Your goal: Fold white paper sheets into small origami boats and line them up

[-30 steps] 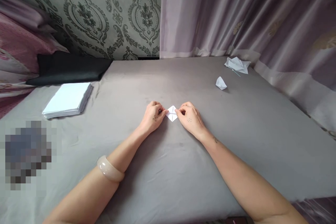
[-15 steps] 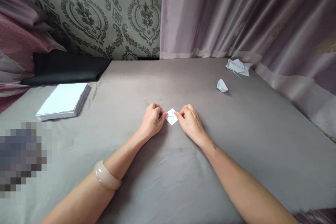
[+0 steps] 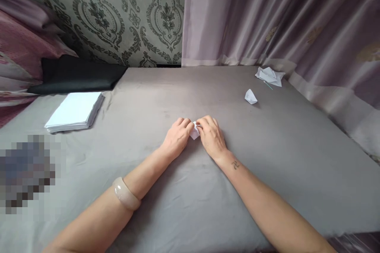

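Note:
A small folded white paper (image 3: 194,134) lies on the grey cloth between my two hands, partly hidden by the fingers. My left hand (image 3: 178,136) is closed, with thumb and fingertips on the paper's left edge. On the other side, my right hand (image 3: 211,135) pinches the paper's upper right part between thumb and forefinger. The paper's lower corner points toward me and shows plainly.
A thick stack of white paper (image 3: 74,111) lies at the left, near folded black material (image 3: 80,73). A folded paper piece (image 3: 251,97) sits at the right. Farther back are several folded papers (image 3: 270,76) and a thin greenish stick (image 3: 267,85). Curtains (image 3: 252,16) hang behind.
Both hands have moved closer together over the folded paper, and the fingers now cover more of it. Its crossed creases, visible before, are mostly hidden.

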The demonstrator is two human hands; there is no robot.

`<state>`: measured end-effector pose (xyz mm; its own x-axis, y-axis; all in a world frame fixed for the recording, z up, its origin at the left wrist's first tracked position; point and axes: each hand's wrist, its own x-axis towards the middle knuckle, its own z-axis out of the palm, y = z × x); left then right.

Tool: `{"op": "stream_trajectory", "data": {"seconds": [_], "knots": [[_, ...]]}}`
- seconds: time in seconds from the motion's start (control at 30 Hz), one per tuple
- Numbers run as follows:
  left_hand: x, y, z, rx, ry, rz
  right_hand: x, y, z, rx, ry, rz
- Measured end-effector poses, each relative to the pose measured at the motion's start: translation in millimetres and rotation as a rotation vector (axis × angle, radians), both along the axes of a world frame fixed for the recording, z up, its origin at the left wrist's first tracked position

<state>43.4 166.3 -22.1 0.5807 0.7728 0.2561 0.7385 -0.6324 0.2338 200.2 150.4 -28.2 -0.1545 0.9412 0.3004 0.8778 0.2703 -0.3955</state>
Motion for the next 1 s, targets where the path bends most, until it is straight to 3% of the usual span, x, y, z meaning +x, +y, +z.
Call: {"op": "stream_trajectory", "data": {"seconds": [0.13, 0.3, 0.6, 0.83, 1.0], "knots": [[-4.7, -5.2, 4.1, -0.027, 0.140, -0.086, -3.2, -12.6, 7.2, 0.010, -0.211, 0.153], [-18.1, -14.3, 0.8, -0.064, 0.082, -0.095, 1.6, -28.5, 13.9, -0.037, -0.306, 0.170], [-27.3, -0.6, 1.5, -0.139, -0.099, -0.115, 7.9, -27.4, 12.8, -0.029, -0.222, 0.138], [-21.4, 3.2, 2.4, -0.005, 0.006, -0.160, 16.6, -23.6, 14.0, -0.010, -0.136, 0.187], [-24.0, 4.8, -1.4, -0.003, -0.052, -0.168, 24.2, -15.7, 14.4, 0.009, -0.189, 0.275]]}}
